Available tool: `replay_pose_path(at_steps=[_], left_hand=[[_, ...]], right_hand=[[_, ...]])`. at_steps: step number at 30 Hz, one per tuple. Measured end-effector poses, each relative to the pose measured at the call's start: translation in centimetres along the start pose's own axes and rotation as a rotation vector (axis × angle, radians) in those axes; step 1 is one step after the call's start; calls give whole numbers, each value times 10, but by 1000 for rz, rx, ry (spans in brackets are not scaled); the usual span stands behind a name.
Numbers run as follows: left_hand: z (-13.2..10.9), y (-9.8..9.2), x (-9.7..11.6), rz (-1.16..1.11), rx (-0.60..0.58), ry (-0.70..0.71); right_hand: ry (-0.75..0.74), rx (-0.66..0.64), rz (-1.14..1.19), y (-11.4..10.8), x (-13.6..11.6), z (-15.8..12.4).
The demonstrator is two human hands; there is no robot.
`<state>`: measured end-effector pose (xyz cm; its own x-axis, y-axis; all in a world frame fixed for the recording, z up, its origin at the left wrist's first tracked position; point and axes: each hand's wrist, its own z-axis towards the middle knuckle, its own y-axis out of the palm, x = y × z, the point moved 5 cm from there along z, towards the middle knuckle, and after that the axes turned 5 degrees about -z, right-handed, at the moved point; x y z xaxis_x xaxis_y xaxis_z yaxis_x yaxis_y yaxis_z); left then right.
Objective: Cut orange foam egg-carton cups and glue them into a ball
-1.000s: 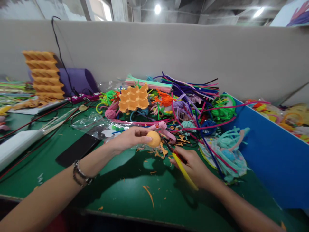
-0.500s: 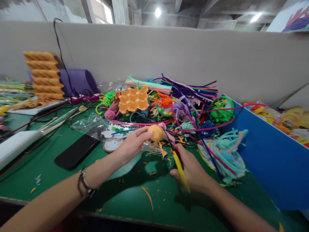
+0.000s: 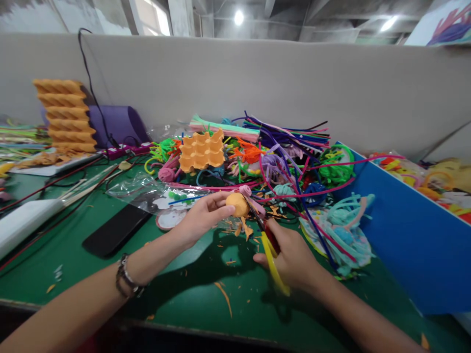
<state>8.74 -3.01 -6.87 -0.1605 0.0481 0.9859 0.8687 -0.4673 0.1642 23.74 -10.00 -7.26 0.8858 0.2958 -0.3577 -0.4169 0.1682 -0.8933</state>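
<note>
Pinched between the thumb and fingers of my left hand (image 3: 200,219) is a small round orange cup (image 3: 237,204), of the same look as the egg tray's cups. My right hand (image 3: 296,257) grips scissors with yellow and red handles (image 3: 271,264). Their dark blades lie against the cup's right edge; whether they have closed on it I cannot make out. Orange trimmings (image 3: 243,228) lie on the table just below the cup. Behind the hands, a piece of orange egg tray (image 3: 202,151) rests on a heap of coloured pipe cleaners (image 3: 272,162).
A blue board (image 3: 401,235) stands along the right side. On the left are a black flat object (image 3: 117,230), a white object (image 3: 27,223), cables and a tall orange egg tray (image 3: 66,117). Clear plastic wrap (image 3: 128,189) lies mid-table. A grey partition (image 3: 235,83) closes the back.
The scissors' handles have spread wider apart and the blades have come to the cup's edge. The cup has turned slightly in my left hand. The whole view has shifted a little.
</note>
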Motion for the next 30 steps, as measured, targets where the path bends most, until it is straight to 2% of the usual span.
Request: replay_pose_path(at_steps=[9,19,22,26,30], left_hand=[[2,-7,-1,51,1,-15],[2,-15,-8,22,-98,-61],[2,-21,-8,26,-37,-56],[-1,-34,-2,130,72,-56],[-6,-46,10,380,109,12]], right_hand=[[8,0,59,1,1,2],[2,-85,222,8,0,3],[-20,-43,237,5,0,4],[-4,-51,66,3,3,4],[-30,-56,-187,3,2,3]])
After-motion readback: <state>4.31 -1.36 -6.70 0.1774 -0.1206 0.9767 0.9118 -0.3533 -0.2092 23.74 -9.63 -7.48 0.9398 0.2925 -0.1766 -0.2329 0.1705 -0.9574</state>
